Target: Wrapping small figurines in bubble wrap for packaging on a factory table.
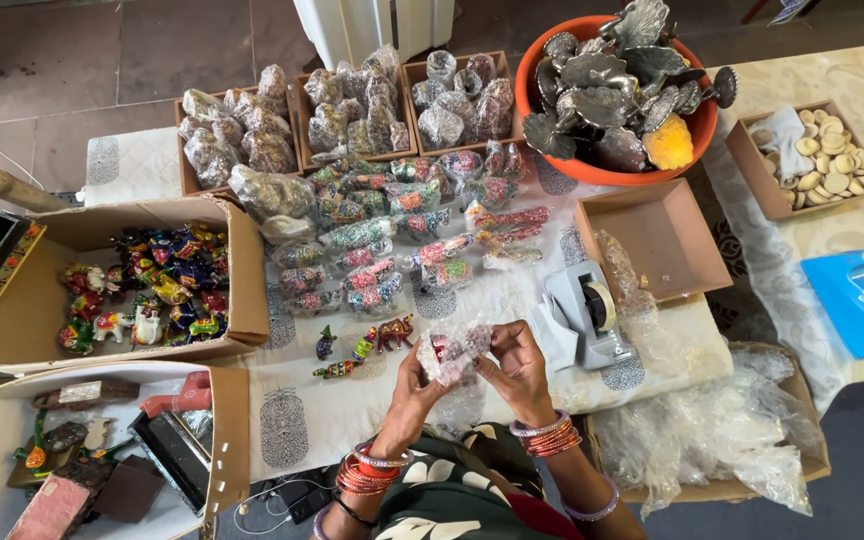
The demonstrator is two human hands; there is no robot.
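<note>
My left hand [410,392] and my right hand [517,368] together hold a small clear plastic bag [452,348] with a red-and-white painted figurine inside, just above the near edge of the patterned white cloth [352,400]. Both wrists wear stacks of bangles. Left of the bag, several loose painted animal figurines [367,347] lie on the cloth. Beyond them lie rows of bagged colourful figurines [392,235]. A grey tape dispenser [582,315] stands close to my right hand.
A cardboard box of painted figurines [142,285] sits at left, another box [92,450] below it. Small trays of wrapped items [352,105], an orange bowl of metal pieces [617,90], an empty tray [657,240], a tray of pale discs [817,155], a blue dispenser [857,300], loose plastic bags [712,435].
</note>
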